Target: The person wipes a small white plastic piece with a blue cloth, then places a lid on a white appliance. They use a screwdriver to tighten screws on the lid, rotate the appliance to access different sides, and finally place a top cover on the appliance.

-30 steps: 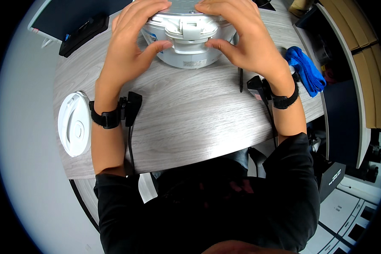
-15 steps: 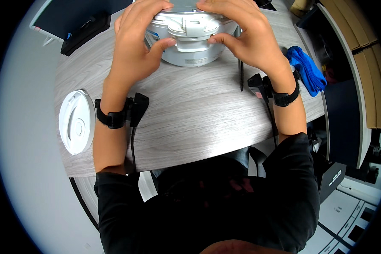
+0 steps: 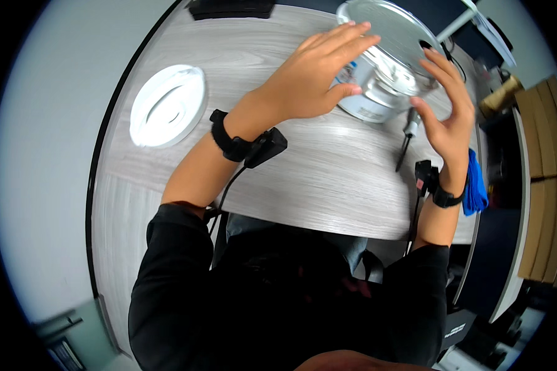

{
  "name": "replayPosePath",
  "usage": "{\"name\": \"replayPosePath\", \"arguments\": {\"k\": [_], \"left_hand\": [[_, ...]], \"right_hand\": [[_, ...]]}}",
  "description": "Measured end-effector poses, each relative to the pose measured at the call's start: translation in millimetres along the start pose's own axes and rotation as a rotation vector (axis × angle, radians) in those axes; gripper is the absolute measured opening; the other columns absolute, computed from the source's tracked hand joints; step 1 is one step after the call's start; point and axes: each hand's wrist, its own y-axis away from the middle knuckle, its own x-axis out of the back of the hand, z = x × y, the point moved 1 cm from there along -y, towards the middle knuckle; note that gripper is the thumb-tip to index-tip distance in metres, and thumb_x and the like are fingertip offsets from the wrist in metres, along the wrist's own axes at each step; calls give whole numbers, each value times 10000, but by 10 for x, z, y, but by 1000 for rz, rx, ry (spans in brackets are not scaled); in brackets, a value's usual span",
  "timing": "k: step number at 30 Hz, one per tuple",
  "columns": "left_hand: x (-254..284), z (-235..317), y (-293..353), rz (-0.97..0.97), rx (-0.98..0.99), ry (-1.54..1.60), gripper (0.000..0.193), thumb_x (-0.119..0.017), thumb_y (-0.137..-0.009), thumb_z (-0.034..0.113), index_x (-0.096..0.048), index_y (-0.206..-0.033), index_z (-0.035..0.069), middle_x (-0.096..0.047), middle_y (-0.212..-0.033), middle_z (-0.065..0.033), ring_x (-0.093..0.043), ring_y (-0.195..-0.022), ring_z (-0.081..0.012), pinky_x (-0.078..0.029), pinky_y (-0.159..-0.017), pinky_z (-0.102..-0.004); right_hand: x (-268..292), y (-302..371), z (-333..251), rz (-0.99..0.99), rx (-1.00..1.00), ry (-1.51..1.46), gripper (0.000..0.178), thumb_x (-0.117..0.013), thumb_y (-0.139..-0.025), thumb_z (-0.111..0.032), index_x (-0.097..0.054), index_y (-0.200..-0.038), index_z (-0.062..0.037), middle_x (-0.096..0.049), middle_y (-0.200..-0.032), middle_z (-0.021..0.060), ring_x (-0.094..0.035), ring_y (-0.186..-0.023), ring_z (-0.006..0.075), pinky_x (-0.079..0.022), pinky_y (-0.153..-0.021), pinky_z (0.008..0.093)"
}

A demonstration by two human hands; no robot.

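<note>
A white rice cooker [image 3: 368, 110] with a round grey metal top [image 3: 393, 28] stands at the far right part of the table, slightly blurred. My left hand [image 3: 319, 74] is at its left side, fingers stretched out and thumb apart, holding nothing. My right hand [image 3: 449, 114] is on the cooker's other side with fingers spread, and it grips nothing either. Whether any fingertip touches the cooker, I cannot tell. Beside the cooker, near my right thumb, lies a screwdriver [image 3: 411, 126] with a dark shaft. A white round cover [image 3: 189, 120] rests at the left of the table.
Right of my right wrist lies a blue cloth [image 3: 474, 188]. A black box-like object [image 3: 232, 8] sits at the far edge of the wood-grain table [image 3: 328, 179]. Shelving with cardboard boxes [image 3: 541, 130] borders the right side. Black straps with cabled devices circle both my wrists.
Both hands have come away from the cooker's top and front, with fingers now spread. The view has turned, so the cooker and the white cover appear farther right.
</note>
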Motion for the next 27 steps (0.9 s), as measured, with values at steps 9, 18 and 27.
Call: {"name": "replayPosePath", "arguments": {"k": [9, 18, 27], "left_hand": [[1473, -303, 1435, -127, 513, -261, 526, -745, -832, 108, -598, -1336, 138, -555, -1420, -110, -514, -1315, -309, -414, -1097, -436], [2266, -948, 2605, -249, 1097, -252, 581, -749, -857, 284, -571, -1354, 41, -598, -1322, -194, -566, -1215, -360, -464, -1012, -414], [2100, -1179, 2735, -231, 913, -344, 517, -844, -747, 284, -682, -1160, 20, -631, -1206, -165, -574, -1149, -338, -464, -994, -411]], "right_hand": [[-881, -266, -550, -145, -55, -388, 120, -727, -810, -18, -724, -928, 1, -717, -866, 106, -676, -804, 201, -515, -751, 302], [-2387, -410, -782, -716, -543, -800, 476, -723, -841, -63, -563, -1282, 19, -615, -1221, 131, -665, -963, 189, -537, -856, 305], [-2907, -364, -1085, -785, -629, -751, 699, -701, -867, -115, -358, -1459, 31, -467, -1416, 242, -596, -1168, 278, -505, -999, 368]]}}
